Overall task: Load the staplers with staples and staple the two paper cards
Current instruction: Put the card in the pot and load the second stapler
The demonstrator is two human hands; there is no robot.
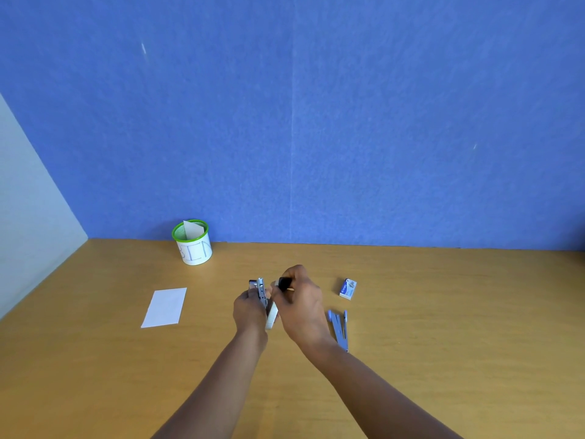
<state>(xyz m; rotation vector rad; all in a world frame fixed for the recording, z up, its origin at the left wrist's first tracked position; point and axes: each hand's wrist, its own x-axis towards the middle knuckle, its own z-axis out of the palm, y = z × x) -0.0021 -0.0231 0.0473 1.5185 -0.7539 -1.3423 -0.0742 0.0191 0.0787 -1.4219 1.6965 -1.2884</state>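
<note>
Both hands hold a black and silver stapler (262,291) above the middle of the wooden desk. My left hand (250,308) grips its metal body from the left, and my right hand (300,301) pinches its black top part, swung open to the right. A white part of it shows between the hands. A second, blue stapler (339,329) lies opened out flat on the desk just right of my right wrist. A small blue staple box (347,289) sits beyond it. A white paper card (165,307) lies flat to the left.
A white cup with a green rim (193,243), lettered "BIN", stands at the back left against the blue wall, with a piece of paper inside. A pale side wall closes the desk (443,312) on the left.
</note>
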